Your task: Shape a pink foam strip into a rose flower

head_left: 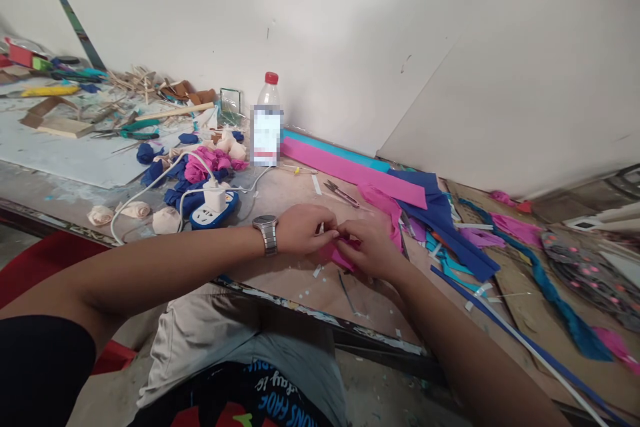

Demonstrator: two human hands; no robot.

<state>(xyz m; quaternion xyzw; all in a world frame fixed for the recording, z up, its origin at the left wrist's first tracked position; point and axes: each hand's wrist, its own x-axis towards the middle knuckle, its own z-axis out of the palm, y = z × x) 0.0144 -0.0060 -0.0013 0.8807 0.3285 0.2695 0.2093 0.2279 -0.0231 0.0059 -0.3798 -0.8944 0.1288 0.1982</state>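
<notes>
My left hand (306,229), with a watch (266,233) on its wrist, meets my right hand (371,247) at the fingertips above the table. Both hands are closed in a pinch on a piece of pink crepe paper (342,257), which hangs below the fingers. The fingers partly hide its upper edge. Small snips (341,193) lie just beyond my hands. Past my right hand are a loose pink crepe sheet (383,203), a long folded pink strip (355,172) and dark blue crepe paper (450,227).
A red-capped bottle (267,95) stands against the wall. Left of my hands, a blue-and-white power strip (214,211) with cables sits beside rolled crepe roses (207,163). Pliers (135,130) and thin sticks (143,85) lie farther left. Cardboard (525,307) and scraps cover the right side.
</notes>
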